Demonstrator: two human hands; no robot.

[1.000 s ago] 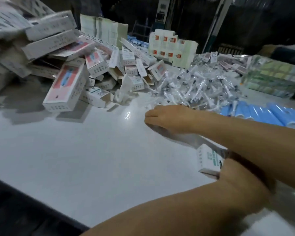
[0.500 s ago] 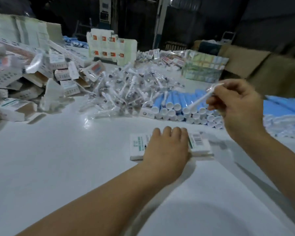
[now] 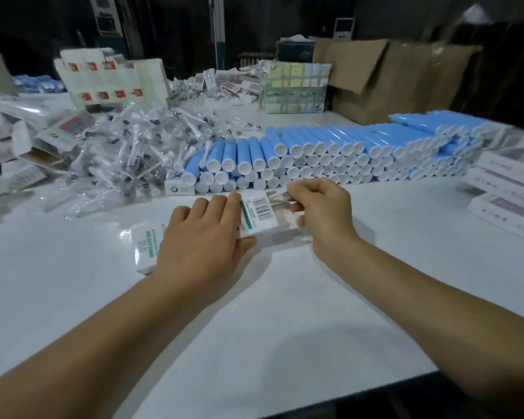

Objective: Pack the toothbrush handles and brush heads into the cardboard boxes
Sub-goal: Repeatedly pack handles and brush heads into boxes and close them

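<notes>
White table (image 3: 73,297), left hand (image 3: 200,237) flat on barcoded white box (image 3: 259,211), right hand (image 3: 321,207) pinching brush head (image 3: 280,198)

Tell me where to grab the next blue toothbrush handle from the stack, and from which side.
Take one from the top row of the blue handles. They lie flat with white end caps facing the person. Come from above and pinch the round barrel just behind its cap with the fingers; lower rows are wedged under others.
</notes>
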